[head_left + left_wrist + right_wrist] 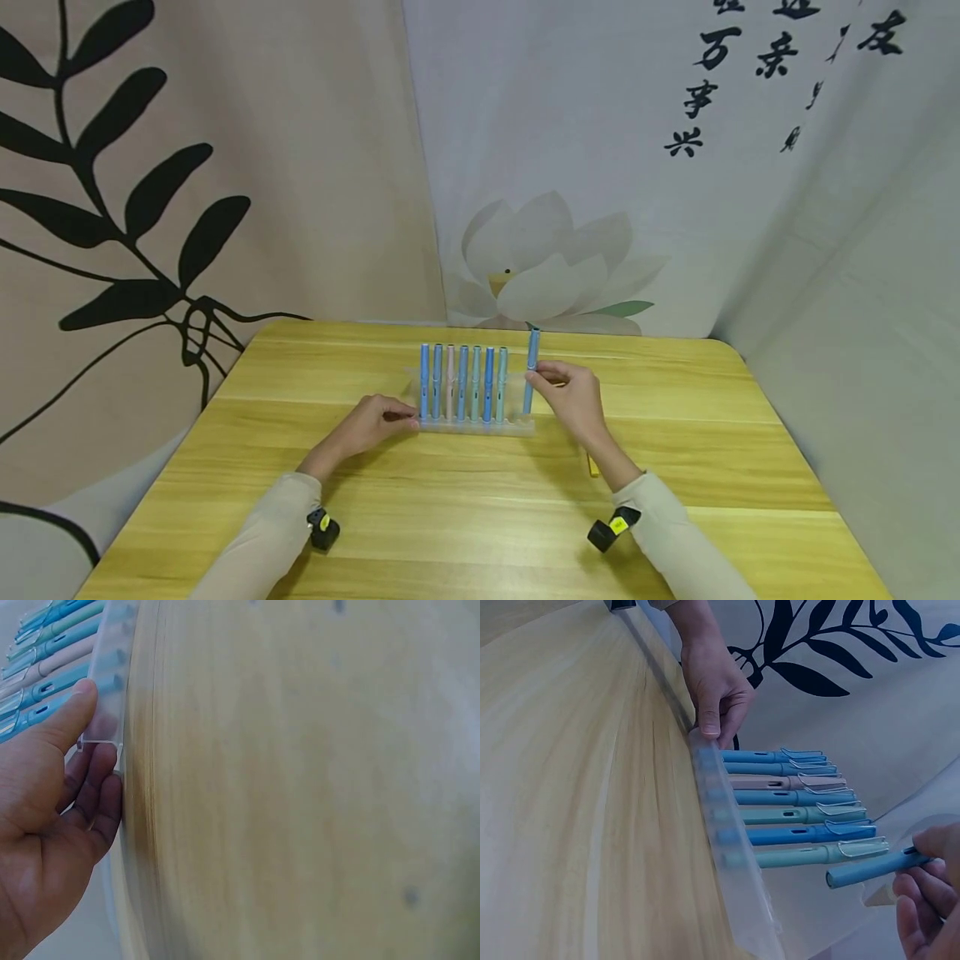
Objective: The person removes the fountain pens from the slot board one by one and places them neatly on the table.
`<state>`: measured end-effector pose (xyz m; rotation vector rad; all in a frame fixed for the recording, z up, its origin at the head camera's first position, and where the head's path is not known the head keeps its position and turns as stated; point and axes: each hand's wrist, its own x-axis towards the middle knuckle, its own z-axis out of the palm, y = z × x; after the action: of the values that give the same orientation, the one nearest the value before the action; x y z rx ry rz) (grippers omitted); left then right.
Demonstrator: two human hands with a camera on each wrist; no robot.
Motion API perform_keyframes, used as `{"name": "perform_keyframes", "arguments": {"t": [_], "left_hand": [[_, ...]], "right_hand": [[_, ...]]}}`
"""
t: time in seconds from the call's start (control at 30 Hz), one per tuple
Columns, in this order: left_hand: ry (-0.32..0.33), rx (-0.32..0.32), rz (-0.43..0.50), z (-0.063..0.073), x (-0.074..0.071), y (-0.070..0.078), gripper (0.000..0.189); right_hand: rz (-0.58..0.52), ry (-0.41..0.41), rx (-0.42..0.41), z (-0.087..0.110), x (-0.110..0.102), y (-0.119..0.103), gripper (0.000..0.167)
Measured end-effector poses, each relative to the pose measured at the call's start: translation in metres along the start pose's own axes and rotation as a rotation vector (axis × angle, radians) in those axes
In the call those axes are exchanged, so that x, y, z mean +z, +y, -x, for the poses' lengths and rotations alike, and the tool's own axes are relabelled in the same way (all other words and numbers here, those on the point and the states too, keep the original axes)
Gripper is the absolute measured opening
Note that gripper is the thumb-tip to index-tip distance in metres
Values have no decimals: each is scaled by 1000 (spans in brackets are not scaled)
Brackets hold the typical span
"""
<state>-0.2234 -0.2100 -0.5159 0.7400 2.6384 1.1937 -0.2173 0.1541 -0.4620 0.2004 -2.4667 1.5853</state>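
Note:
A clear plastic pen rack (476,427) stands on the wooden table and holds a row of several upright pens in blue, green and pale pink. My left hand (375,423) grips the rack's left end, with the thumb (84,701) on the front and the other fingers curled at its end. Between thumb and fingers my right hand (576,398) pinches a blue pen (533,350), held upright at the rack's right end. In the right wrist view that pen's lower end (840,877) is apart from the rack's front ledge (739,892), beside a light green pen (795,856).
A small yellow object (593,465) lies on the table (465,517), partly hidden by my right forearm. Printed curtains (337,167) hang behind the table's back edge and along its sides. Black cameras (613,529) are strapped to both wrists.

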Motion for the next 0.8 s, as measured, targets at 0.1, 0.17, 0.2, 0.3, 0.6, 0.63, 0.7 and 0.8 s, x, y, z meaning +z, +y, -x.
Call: {"name": "perform_keyframes", "arguments": {"t": [0.1,0.17,0.2,0.3,0.6,0.63,0.7,0.8], "left_hand": [[3,-6,2,0,0,0,32],[5,-3,0,0,0,0,32],[6,-4,0,0,0,0,32],[6,-8,1,0,0,-1,32],[0,-9,0,1,0,1,33],[0,-10,-2,1,0,2,33],[-2,-11,-6,1,0,1,33],[-4,-13,-10,0,1,1,33]], "right_hand": [[10,3,1,1,-6,-1,32],[15,4,-3,2,-10,-2,32],[20,5,-6,3,-11,-2,33],[21,7,-10,4,-16,-1,33],[14,28,-26,9,-31,4,33],[17,29,-30,9,-32,5,33],[24,34,-26,10,-36,6,34],[30,42,-17,11,-40,8,34]]}}
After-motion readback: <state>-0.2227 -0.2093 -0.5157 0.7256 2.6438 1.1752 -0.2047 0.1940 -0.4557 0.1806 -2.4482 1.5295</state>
